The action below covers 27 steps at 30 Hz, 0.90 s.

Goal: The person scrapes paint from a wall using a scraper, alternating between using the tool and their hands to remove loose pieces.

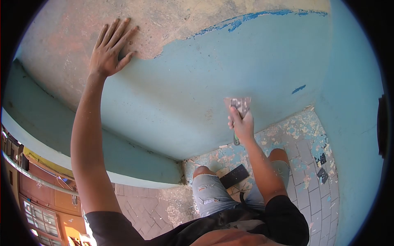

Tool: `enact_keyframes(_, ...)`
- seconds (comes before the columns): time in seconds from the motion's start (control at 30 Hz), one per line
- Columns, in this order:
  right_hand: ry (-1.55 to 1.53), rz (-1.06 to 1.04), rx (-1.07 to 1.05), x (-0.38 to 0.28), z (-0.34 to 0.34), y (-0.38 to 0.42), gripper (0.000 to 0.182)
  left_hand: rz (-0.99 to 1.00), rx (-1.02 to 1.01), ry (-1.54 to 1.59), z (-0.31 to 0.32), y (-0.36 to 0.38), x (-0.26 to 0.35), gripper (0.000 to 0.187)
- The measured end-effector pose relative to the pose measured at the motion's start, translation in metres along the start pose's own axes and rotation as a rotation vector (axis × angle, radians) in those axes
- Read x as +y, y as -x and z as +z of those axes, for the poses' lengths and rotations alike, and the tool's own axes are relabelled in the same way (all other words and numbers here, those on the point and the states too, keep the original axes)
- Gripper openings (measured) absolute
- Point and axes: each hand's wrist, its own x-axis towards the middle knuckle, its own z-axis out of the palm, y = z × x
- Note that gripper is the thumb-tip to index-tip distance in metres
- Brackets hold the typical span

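Note:
My left hand (108,51) lies flat with its fingers spread on the bare, scraped part of the wall (164,20), at the upper left. Lower and to the right, my right hand (243,125) grips a putty knife (240,104), whose wide blade is up against the light blue paint (188,86). Part of its green handle shows below my fingers. A ragged darker blue edge (246,18) runs between bare surface and paint, and a small dark blue patch (298,89) lies to the right of the blade.
Paint flakes (293,123) litter the tiled floor (303,164) around my knees. A dark flat object (234,176) is between my legs. On the left runs a blue ledge (135,151); beyond it stands a building with a window (41,217).

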Motion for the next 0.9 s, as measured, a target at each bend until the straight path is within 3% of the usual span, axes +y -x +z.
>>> enact_keyframes(0.17, -0.023, -0.442, 0.268, -0.106, 0.063, -0.083, 0.068, 0.001, 0.136, 0.002, 0.01, -0.049, 0.006, 0.067)
enact_keyframes(0.23, 0.042, -0.493, 0.313, -0.116, 0.074, -0.11, 0.068, -0.086, 0.115, -0.039, 0.009, -0.051, 0.013, 0.065)
enact_keyframes(0.37, 0.33, -0.64, 0.478, -0.107, 0.079, -0.153, 0.073, -0.077, 0.155, -0.004, 0.009, -0.049, 0.011, 0.066)
enact_keyframes(0.47, 0.342, -0.7, 0.583, -0.112, 0.086, -0.149, 0.072, -0.058, 0.211, -0.013, 0.004, -0.052, 0.012, 0.067)
enact_keyframes(0.63, 0.407, -0.743, 0.627, -0.112, 0.088, -0.149, 0.073, -0.066, 0.243, -0.025, 0.001, -0.051, 0.012, 0.064)
enact_keyframes(0.7, 0.457, -0.764, 0.614, -0.118, 0.082, -0.147, 0.073, -0.16, 0.004, 0.054, -0.009, -0.051, 0.013, 0.078)
enact_keyframes(0.77, 0.504, -0.666, 0.53, -0.123, 0.076, -0.146, 0.088, -0.165, -0.005, 0.045, -0.012, -0.051, 0.014, 0.08)
enact_keyframes(0.9, 0.333, -0.496, 0.47, -0.116, 0.078, -0.153, 0.089, -0.147, 0.077, 0.031, -0.006, -0.049, 0.013, 0.08)
